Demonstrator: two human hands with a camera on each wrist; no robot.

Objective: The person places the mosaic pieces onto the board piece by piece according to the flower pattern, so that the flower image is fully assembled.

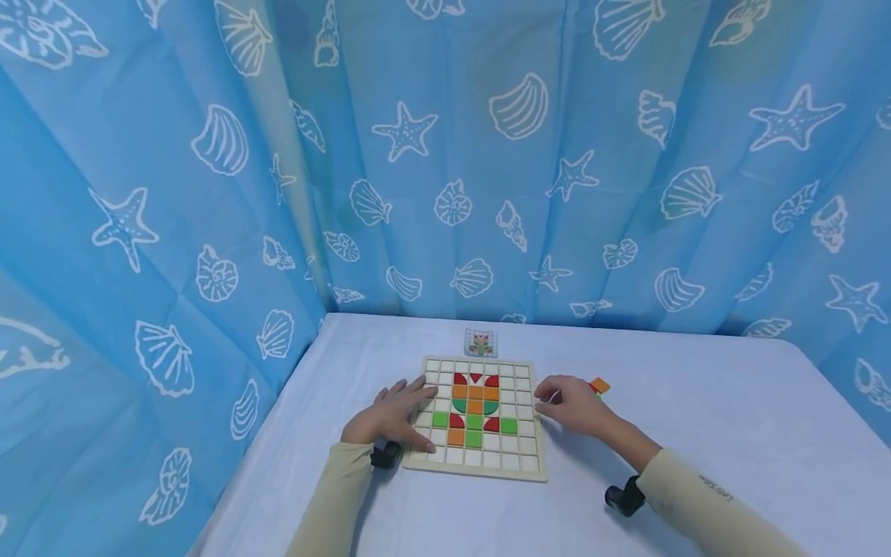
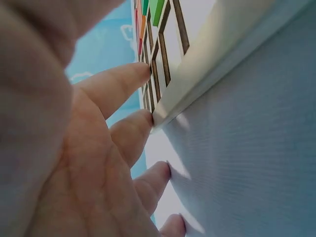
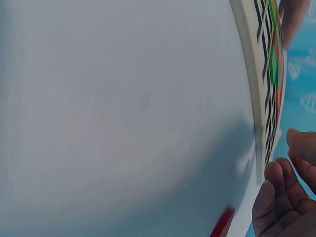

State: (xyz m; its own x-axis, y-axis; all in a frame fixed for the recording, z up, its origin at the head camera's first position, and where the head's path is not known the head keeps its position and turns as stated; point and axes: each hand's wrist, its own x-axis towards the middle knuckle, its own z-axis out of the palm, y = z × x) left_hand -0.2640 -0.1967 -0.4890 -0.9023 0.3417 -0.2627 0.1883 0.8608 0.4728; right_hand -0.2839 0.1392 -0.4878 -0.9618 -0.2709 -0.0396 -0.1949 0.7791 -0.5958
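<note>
A square wooden board [image 1: 515,476] lies on the table, filled with white squares and a flower-like pattern of red, orange and green tiles [image 1: 476,406]. My left hand [image 1: 393,414] rests at the board's left side with spread fingers. In the left wrist view, two fingertips of the left hand [image 2: 94,163] touch the board's rim, and the others reach the cloth. My right hand [image 1: 574,404] hovers by the board's right edge, fingers bent and thumb near the index finger. Whether a tile sits between the right hand's [image 3: 291,192] fingertips is hidden.
A small pattern card [image 1: 481,343] lies behind the board. Loose tiles [image 1: 600,384], orange, red and green, lie just beyond my right hand, partly covered by it. White cloth [image 1: 696,402] covers the table. A blue shell-print curtain [image 1: 431,155] hangs behind and to the left.
</note>
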